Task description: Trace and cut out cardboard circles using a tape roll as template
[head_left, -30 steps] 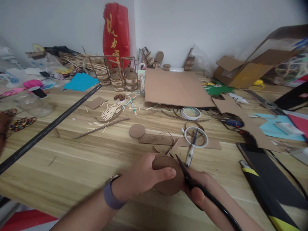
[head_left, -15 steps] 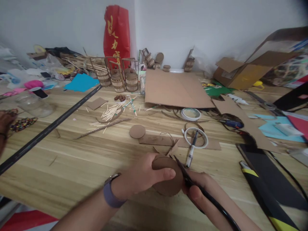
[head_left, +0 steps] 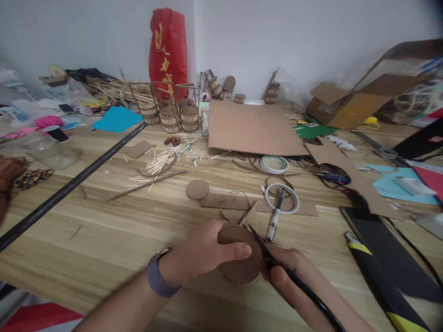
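My left hand [head_left: 214,251] grips a round cardboard disc [head_left: 240,267], thumb on top and the other fingers hidden beneath. Black-handled scissors [head_left: 265,251] sit in my right hand [head_left: 289,269], which is closed around the handles. Their blades are slightly parted at the disc's upper right edge, where a thin cardboard offcut [head_left: 248,214] sticks up. Just beyond the blades lies a marker pen [head_left: 276,219], leaning on a white tape roll [head_left: 294,203]. A smaller cardboard disc [head_left: 197,189] rests on the table by a cardboard strip [head_left: 221,201].
Behind are a large cardboard sheet [head_left: 252,129], loose matchsticks [head_left: 159,161] and small stick-sided buckets [head_left: 189,117]. A glue gun [head_left: 334,178] lies to the right, near a black and yellow case [head_left: 380,276]. Another person's hand [head_left: 10,170] is at the far left beside beads [head_left: 34,179].
The scissors and the disc have shifted very slightly left. Both hands keep their hold, and the things on the table stay in place.
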`<state>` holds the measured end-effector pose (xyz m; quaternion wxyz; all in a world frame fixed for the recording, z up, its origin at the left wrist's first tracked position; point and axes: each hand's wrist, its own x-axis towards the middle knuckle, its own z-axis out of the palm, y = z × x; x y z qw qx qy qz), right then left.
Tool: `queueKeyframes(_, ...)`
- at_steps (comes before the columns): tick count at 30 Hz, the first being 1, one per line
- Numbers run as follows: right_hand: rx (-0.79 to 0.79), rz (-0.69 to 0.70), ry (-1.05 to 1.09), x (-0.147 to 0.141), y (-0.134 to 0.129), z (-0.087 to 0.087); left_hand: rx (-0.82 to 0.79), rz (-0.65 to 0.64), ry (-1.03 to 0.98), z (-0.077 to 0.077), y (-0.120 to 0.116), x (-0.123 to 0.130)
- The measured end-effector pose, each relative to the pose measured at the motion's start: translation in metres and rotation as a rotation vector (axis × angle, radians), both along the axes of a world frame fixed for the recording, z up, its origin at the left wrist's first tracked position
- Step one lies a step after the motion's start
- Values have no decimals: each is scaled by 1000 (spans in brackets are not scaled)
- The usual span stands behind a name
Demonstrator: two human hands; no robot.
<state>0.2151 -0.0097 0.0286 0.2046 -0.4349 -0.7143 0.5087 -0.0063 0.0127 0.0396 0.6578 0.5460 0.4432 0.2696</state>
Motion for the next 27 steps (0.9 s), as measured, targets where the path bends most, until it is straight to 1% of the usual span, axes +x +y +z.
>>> queueKeyframes(8, 95, 12, -9, 0, 3, 1, -8, -17, -3, 3, 2, -3)
queueKeyframes(15, 64, 42, 33, -1, 3, -1, 35, -84, 26, 4, 3, -6)
queueKeyframes(20, 41, 23, 22, -3, 1, -1, 35, -136, -30, 1, 4, -6)
queueKeyframes(27, 111, 23, -8, -4, -1, 1, 17, -112, -33, 4, 3, -7)
